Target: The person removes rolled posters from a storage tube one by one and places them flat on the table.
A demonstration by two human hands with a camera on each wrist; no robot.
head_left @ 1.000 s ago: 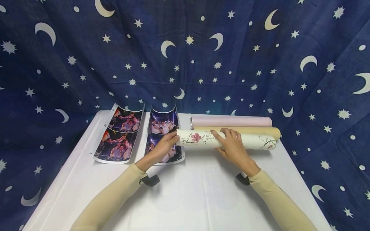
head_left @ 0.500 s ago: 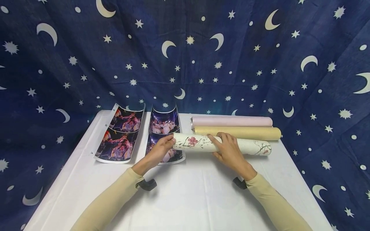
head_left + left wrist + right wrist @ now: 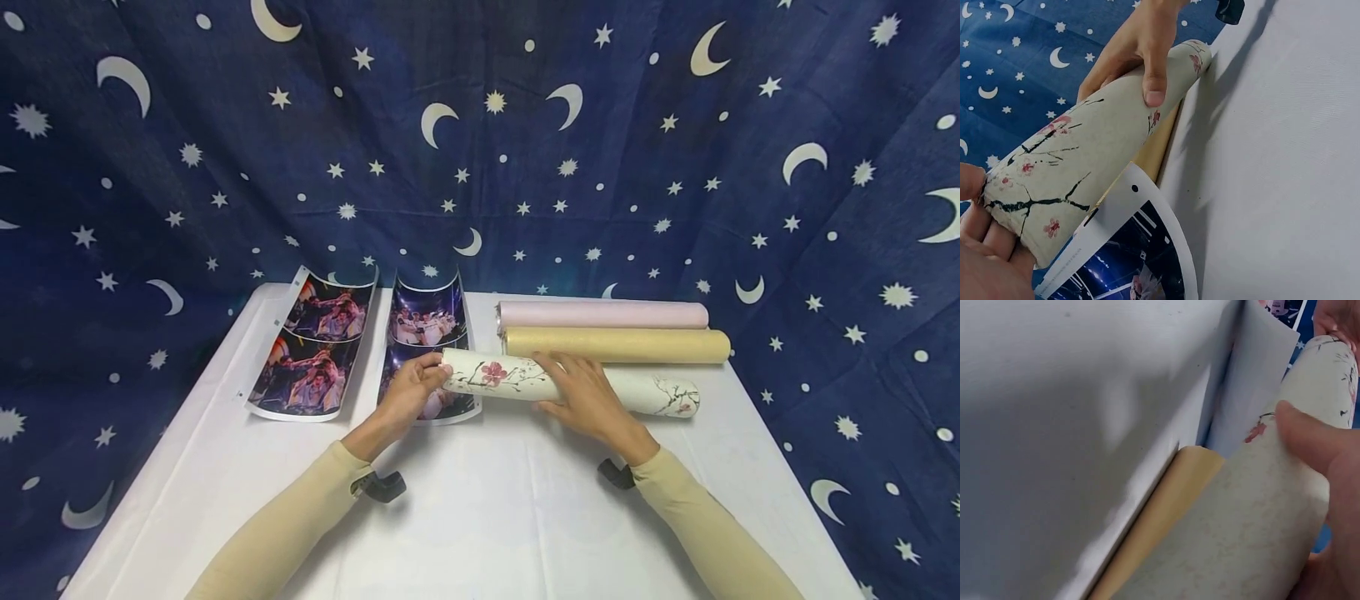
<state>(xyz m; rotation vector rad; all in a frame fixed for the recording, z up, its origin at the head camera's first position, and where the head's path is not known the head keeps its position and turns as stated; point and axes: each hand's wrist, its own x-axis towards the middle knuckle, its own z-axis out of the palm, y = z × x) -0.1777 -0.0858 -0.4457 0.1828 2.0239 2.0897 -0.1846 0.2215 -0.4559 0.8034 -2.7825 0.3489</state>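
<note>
A cream roll of wallpaper (image 3: pixel 517 379) printed with dark branches and pink-red blossoms lies crosswise between both hands in the head view. My left hand (image 3: pixel 411 390) pinches its left end, thumb on the near side and fingers at the rim. Around its middle my right hand (image 3: pixel 588 398) grips from above; in the right wrist view the thumb (image 3: pixel 1310 437) presses along the printed side. Just behind it lies a gold roll (image 3: pixel 637 345), and farther back a pale pink roll (image 3: pixel 600 314). The left end overlaps a curled photo sheet (image 3: pixel 427 321) in the head view.
Another curled sheet with two photos (image 3: pixel 303 375) lies at the left of the table (image 3: pixel 480 533), which has a white cover. A dark blue curtain (image 3: pixel 480 192) with moons and stars hangs behind and at both sides. Dark wrist mounts (image 3: pixel 382 486) hang below the sleeves.
Both hands have drawn the flowered roll toward the person and slightly left, its right end swinging nearer. The gold roll, partly covered before, now shows more fully behind it.
</note>
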